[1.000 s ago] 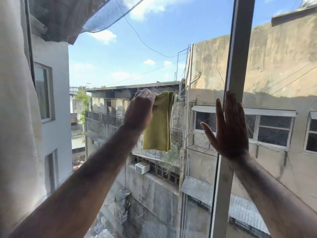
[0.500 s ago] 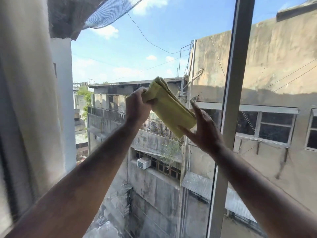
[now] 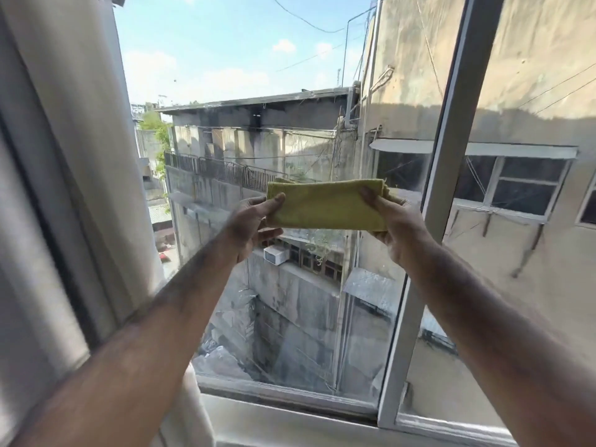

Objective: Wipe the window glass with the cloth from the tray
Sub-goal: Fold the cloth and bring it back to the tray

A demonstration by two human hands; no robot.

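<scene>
A folded yellow-green cloth (image 3: 325,204) is stretched level in front of the window glass (image 3: 225,75), held off the pane. My left hand (image 3: 250,222) pinches its left end between thumb and fingers. My right hand (image 3: 395,221) grips its right end. Both arms reach forward from the lower corners. The tray is out of view.
A white vertical window frame bar (image 3: 448,175) stands just right of my right hand. A pale curtain (image 3: 64,156) hangs along the left side. The white sill (image 3: 290,417) runs along the bottom. Concrete buildings and sky show through the glass.
My right hand left the frame bar and took the cloth's free end. The cloth went from hanging in my left hand to stretched flat between both hands, lower. The view tilted down, showing the sill.
</scene>
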